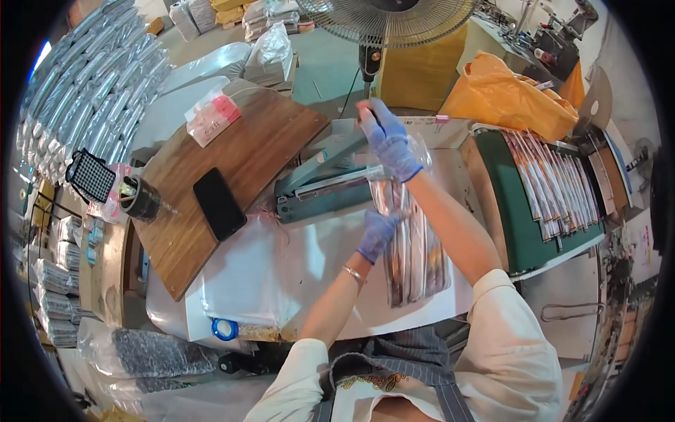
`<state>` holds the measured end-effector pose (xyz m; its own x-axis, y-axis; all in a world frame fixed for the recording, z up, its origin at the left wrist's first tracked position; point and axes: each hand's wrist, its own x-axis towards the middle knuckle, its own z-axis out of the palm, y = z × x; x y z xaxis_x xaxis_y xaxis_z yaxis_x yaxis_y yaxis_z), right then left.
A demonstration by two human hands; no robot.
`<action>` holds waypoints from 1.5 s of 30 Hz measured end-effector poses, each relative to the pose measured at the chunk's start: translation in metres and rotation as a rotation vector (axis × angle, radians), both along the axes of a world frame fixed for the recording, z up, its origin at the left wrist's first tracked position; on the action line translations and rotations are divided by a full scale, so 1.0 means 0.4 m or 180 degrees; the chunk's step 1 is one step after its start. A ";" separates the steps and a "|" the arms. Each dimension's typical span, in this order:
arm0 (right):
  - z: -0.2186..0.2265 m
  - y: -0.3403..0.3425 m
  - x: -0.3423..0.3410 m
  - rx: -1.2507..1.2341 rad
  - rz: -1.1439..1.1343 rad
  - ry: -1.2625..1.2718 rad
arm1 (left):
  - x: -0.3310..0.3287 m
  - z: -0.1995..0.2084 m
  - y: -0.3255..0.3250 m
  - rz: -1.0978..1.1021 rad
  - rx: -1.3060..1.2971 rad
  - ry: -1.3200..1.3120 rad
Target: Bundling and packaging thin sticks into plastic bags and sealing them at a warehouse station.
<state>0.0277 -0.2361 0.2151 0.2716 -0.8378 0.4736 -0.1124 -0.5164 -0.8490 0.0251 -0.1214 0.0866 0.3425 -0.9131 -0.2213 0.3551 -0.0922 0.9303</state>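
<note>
A teal bag sealer (316, 205) lies on the white worktop in front of me, its long lever arm (327, 158) raised at an angle. My right hand (395, 144), in a blue glove with bare fingertips showing, is closed at the raised end of that lever. My left hand (380, 232), also gloved and with a bracelet at the wrist, grips the side of a clear plastic bag (416, 264). Long, shiny, brownish packets fill the bag. Its upper end lies at the right end of the sealer, partly hidden by my right hand and forearm.
A wooden board (264, 133) at the left bears a black phone (219, 204) and a pink-and-white packet (213, 119). A dark cup (140, 198) stands by its edge. Blue tape (225, 328) lies near the front. More packets (552, 183) rest on a green surface (503, 211); a fan (390, 21) stands behind.
</note>
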 end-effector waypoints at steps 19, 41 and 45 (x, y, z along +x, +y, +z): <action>-0.319 -0.101 -0.116 0.1527 0.0346 -0.1285 | 0.090 -0.079 0.629 -0.0314 0.0378 -0.0450; -0.288 0.621 0.040 -0.0310 0.0617 0.0666 | 0.432 0.081 0.613 0.2448 0.0708 -0.4007; -0.325 0.646 0.017 -0.0273 0.0560 0.1011 | 0.496 0.119 0.720 0.2989 0.0931 -0.3088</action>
<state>0.0347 0.0222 0.0852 0.5527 -0.7261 0.4090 -0.2664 -0.6189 -0.7389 0.2236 0.1666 0.1344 0.9235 -0.2183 0.3155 -0.3804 -0.4140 0.8270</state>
